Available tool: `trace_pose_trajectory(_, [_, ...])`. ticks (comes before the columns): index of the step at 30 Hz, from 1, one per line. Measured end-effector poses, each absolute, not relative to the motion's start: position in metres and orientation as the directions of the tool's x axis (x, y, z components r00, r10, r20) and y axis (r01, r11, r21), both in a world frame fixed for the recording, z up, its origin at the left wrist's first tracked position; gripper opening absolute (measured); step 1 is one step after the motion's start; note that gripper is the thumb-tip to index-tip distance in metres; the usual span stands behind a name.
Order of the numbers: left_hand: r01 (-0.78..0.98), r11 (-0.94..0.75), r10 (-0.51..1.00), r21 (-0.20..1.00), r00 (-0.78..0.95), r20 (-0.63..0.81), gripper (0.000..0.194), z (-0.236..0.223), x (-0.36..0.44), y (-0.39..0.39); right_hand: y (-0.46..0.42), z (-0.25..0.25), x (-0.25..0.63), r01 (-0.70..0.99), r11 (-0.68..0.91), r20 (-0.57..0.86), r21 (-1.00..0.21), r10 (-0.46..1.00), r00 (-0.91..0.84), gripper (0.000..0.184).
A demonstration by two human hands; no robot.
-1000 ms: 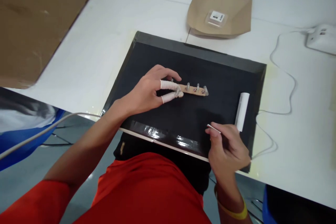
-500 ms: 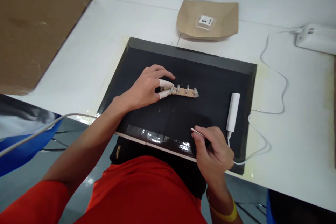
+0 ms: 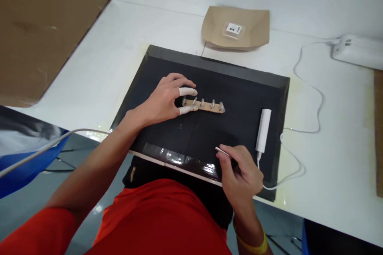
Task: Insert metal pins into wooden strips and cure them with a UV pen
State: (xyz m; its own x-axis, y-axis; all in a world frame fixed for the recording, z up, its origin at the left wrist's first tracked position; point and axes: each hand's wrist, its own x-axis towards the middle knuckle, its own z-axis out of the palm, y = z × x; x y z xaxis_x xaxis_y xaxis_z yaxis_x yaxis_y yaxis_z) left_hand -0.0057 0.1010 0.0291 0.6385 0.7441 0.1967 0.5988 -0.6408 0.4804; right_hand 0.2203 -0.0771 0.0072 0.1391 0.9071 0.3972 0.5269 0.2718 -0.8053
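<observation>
Good handling here would call for light, even pressure from the left hand point(image 3: 164, 101), with its white-sheathed thumb point(image 3: 189, 109) and index finger point(image 3: 188, 92) clear of the slender, translucent upright pegs, which look easy to knock. The right hand point(image 3: 243, 171) would do well to keep a soft pinch, since its thin, flat white piece point(image 3: 222, 151) could slip or bend if squeezed hard.

The left thumb and index finger are parted around one leaning peg point(image 3: 195, 101) on the narrow, tan, wood-like strip point(image 3: 206, 106). The thumb tip is at the strip's near edge, though whether it presses there is hard to tell at this size. The strip lies flat on the black rectangular mat point(image 3: 179, 139); its longer part runs from those fingertips towards about 4 o'clock, its shorter end towards 9.

The right hand grips the white piece between thumb and forefinger, well apart from the strip, which lies towards 11 o'clock of that pinch. A white, stick-shaped device with a cable point(image 3: 263, 130) lies towards 2 o'clock.
</observation>
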Motion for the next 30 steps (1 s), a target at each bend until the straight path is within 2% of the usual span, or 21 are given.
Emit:
trace_pose_trajectory(5, [0.592, -0.657, 0.723, 0.467, 0.67, 0.169, 0.056, 0.034, -0.012, 0.103, -0.075, 0.008, 0.219, 0.52, 0.258, 0.381, -0.815, 0.913, 0.145, 0.014])
trace_pose_trajectory(7, [0.63, -0.623, 0.748, 0.465, 0.653, 0.118, 0.071, 0.033, -0.015, 0.102, -0.071, 0.007, 0.218, 0.571, 0.245, 0.384, -0.783, 0.914, 0.134, 0.011])
trace_pose_trajectory(10, [0.696, -0.553, 0.795, 0.457, 0.605, 0.04, 0.091, 0.027, -0.02, 0.098, -0.066, 0.002, 0.216, 0.73, 0.225, 0.417, -0.646, 0.905, 0.09, 0.006])
trace_pose_trajectory(13, [0.731, -0.525, 0.822, 0.436, 0.568, 0.039, 0.104, 0.019, -0.023, 0.093, -0.062, -0.003, 0.213, 0.852, 0.198, 0.445, -0.484, 0.895, 0.045, 0.008])
trace_pose_trajectory(16, [0.723, -0.54, 0.825, 0.432, 0.557, 0.099, 0.106, 0.011, -0.024, 0.089, -0.06, -0.007, 0.21, 0.906, 0.197, 0.481, -0.375, 0.877, 0.008, 0.008])
trace_pose_trajectory(20, [0.719, -0.532, 0.839, 0.447, 0.52, 0.163, 0.098, 0.005, -0.024, 0.086, -0.06, -0.008, 0.208, 0.916, 0.239, 0.509, -0.322, 0.86, -0.046, 0.005])
trace_pose_trajectory(26, [0.714, -0.49, 0.86, 0.5, 0.488, 0.146, 0.099, 0.004, -0.024, 0.084, -0.056, -0.012, 0.207, 0.915, 0.332, 0.531, -0.23, 0.83, -0.168, 0.012])
trace_pose_trajectory(30, [0.685, -0.469, 0.871, 0.557, 0.462, 0.165, 0.099, 0.003, -0.024, 0.083, -0.043, -0.013, 0.209, 0.876, 0.404, 0.513, -0.264, 0.828, -0.227, 0.025])
